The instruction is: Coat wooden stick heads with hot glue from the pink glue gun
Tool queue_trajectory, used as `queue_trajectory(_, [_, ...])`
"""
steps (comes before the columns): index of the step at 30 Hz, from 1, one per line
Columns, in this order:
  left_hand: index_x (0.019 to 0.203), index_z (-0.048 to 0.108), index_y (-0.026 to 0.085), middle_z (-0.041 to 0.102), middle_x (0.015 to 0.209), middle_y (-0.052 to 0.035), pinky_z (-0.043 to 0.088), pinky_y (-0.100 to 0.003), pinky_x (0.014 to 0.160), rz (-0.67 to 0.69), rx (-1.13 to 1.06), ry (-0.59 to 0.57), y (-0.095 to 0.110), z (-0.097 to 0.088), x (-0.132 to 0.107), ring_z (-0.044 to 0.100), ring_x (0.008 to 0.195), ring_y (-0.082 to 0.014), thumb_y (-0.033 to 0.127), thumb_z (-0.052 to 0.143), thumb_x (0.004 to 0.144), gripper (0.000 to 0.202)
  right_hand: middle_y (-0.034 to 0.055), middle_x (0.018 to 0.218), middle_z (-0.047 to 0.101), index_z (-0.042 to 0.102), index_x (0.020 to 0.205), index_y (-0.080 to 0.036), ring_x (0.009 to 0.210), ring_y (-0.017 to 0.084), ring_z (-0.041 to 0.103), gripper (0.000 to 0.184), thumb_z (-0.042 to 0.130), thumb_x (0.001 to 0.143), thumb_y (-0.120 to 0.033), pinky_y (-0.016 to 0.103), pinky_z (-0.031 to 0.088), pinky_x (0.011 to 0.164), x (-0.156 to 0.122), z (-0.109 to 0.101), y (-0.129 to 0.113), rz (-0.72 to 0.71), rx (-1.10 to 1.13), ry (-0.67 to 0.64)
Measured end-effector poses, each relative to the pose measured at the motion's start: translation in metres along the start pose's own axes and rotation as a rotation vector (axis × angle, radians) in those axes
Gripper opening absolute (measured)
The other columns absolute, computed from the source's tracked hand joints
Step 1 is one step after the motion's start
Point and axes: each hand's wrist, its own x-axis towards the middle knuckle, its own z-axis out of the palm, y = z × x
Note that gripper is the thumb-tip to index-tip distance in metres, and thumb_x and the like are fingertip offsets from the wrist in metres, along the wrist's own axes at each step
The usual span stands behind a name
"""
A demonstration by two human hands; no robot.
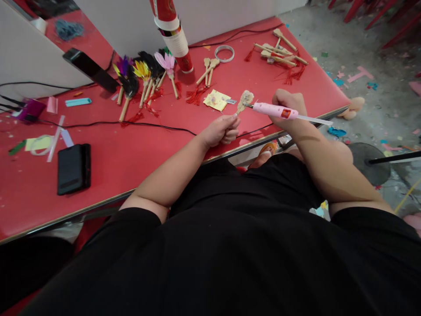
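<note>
Currently | left grip (222, 131): we pinch the flat-headed stick (244, 100) by its narrow end, over the table (148, 151) | long axis: slanting forward and rightward | right grip (292, 104): we hold the glue gun (274, 110), nozzle (249, 105) pointing left at the stick's head, contact unclear

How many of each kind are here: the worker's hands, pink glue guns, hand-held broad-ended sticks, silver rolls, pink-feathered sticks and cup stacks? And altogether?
Hands: 2, the left hand and right hand
Pink glue gun: 1
Hand-held broad-ended stick: 1
Silver roll: 1
Pink-feathered stick: 1
Cup stack: 1
Total: 7
</note>
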Motion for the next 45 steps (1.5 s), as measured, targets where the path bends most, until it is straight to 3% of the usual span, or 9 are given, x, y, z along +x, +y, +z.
queue_trajectory(6, [0.082, 0.030, 0.028, 0.023, 0.058, 0.0139, 0.009, -0.015, 0.041, -0.135, -0.150, -0.014, 0.004, 0.001, -0.002, 0.021, 0.037, -0.0049, 0.056, 0.082, 0.113, 0.067, -0.0023, 0.063, 0.045, 0.041, 0.083, -0.032, 0.071, 0.021, 0.040, 0.071, 0.074, 0.106, -0.090, 0.041, 0.034, 0.069, -0.001, -0.004, -0.015, 0.048, 0.027, 0.017])
queue_trajectory(11, [0.083, 0.026, 0.029, 0.019, 0.059, 0.0136, 0.007, -0.016, 0.039, -0.253, -0.281, -0.007, 0.007, 0.002, -0.004, 0.019, 0.036, -0.0061, 0.057, 0.074, 0.117, 0.066, -0.0015, 0.065, 0.050, 0.038, 0.083, -0.032, 0.068, 0.020, 0.044, 0.070, 0.062, 0.111, -0.091, 0.041, 0.035, 0.072, 0.001, -0.007, -0.020, 0.017, -0.003, 0.007])
queue_trajectory(15, [0.082, 0.026, 0.029, 0.020, 0.058, 0.0129, 0.008, -0.016, 0.038, -0.281, -0.273, -0.015, 0.008, 0.001, -0.004, 0.019, 0.035, -0.0070, 0.058, 0.068, 0.120, 0.063, -0.0016, 0.064, 0.049, 0.040, 0.082, -0.032, 0.067, 0.021, 0.047, 0.068, 0.067, 0.110, -0.088, 0.042, 0.035, 0.071, 0.002, -0.006, -0.016, 0.024, 0.000, 0.009])
queue_trajectory(21, [0.080, 0.027, 0.029, 0.022, 0.057, 0.0120, 0.009, -0.017, 0.037, -0.258, -0.142, -0.082, 0.007, -0.006, -0.002, 0.019, 0.036, -0.0076, 0.055, 0.073, 0.117, 0.065, -0.0002, 0.064, 0.053, 0.044, 0.080, -0.032, 0.067, 0.024, 0.055, 0.070, 0.069, 0.105, -0.093, 0.041, 0.040, 0.071, 0.002, -0.009, -0.013, 0.026, -0.005, 0.002])
queue_trajectory(29, [0.077, 0.035, 0.027, 0.026, 0.058, 0.0116, 0.012, -0.016, 0.040, -0.134, 0.121, -0.141, 0.009, 0.000, -0.011, 0.018, 0.041, -0.0055, 0.062, 0.086, 0.107, 0.068, -0.0007, 0.062, 0.047, 0.039, 0.079, -0.033, 0.064, 0.021, 0.042, 0.074, 0.054, 0.104, -0.101, 0.042, 0.034, 0.070, 0.001, -0.021, -0.016, -0.012, 0.002, -0.043])
queue_trajectory(34, [0.074, 0.041, 0.026, 0.027, 0.059, 0.0103, 0.014, -0.017, 0.041, -0.079, 0.252, -0.158, 0.009, 0.003, -0.014, 0.017, 0.044, -0.0057, 0.068, 0.084, 0.107, 0.069, -0.0012, 0.061, 0.043, 0.038, 0.079, -0.034, 0.068, 0.022, 0.038, 0.075, 0.061, 0.101, -0.102, 0.043, 0.034, 0.074, 0.000, -0.029, -0.011, 0.002, 0.011, -0.111])
queue_trajectory(40, [0.075, 0.044, 0.025, 0.029, 0.061, 0.0099, 0.015, -0.017, 0.044, -0.006, 0.336, -0.128, 0.010, 0.005, -0.015, 0.018, 0.046, -0.0047, 0.070, 0.084, 0.107, 0.068, -0.0006, 0.062, 0.043, 0.040, 0.079, -0.033, 0.066, 0.022, 0.040, 0.078, 0.055, 0.098, -0.107, 0.044, 0.033, 0.072, -0.001, -0.020, -0.003, -0.006, 0.014, -0.080])
queue_trajectory(45, [0.076, 0.044, 0.025, 0.029, 0.062, 0.0102, 0.016, -0.016, 0.045, 0.080, 0.380, -0.102, 0.009, 0.004, -0.014, 0.019, 0.048, -0.0049, 0.066, 0.080, 0.110, 0.064, 0.0003, 0.063, 0.046, 0.040, 0.080, -0.033, 0.067, 0.022, 0.040, 0.076, 0.062, 0.099, -0.102, 0.045, 0.035, 0.073, -0.001, -0.016, 0.001, 0.029, 0.003, -0.080])
